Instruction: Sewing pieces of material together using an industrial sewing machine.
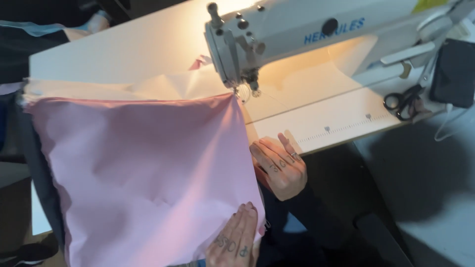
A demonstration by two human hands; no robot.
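While the smooth pink fabric [143, 173] drapes from the needle over the tabletop [114, 54] edge, the left hand [235, 240] lies flat on its lower right edge and the right hand [278, 165] presses, fingers spread, beside its right edge. The cream sewing machine [297, 34] is lamp-lit; black-handled scissors [405, 101] lie far right.

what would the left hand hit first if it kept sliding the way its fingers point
The left hand lies flat on the pink fabric, fingers pointing up along its right edge. Straight on, it likely meets the right hand holding that edge, though depth is unclear.
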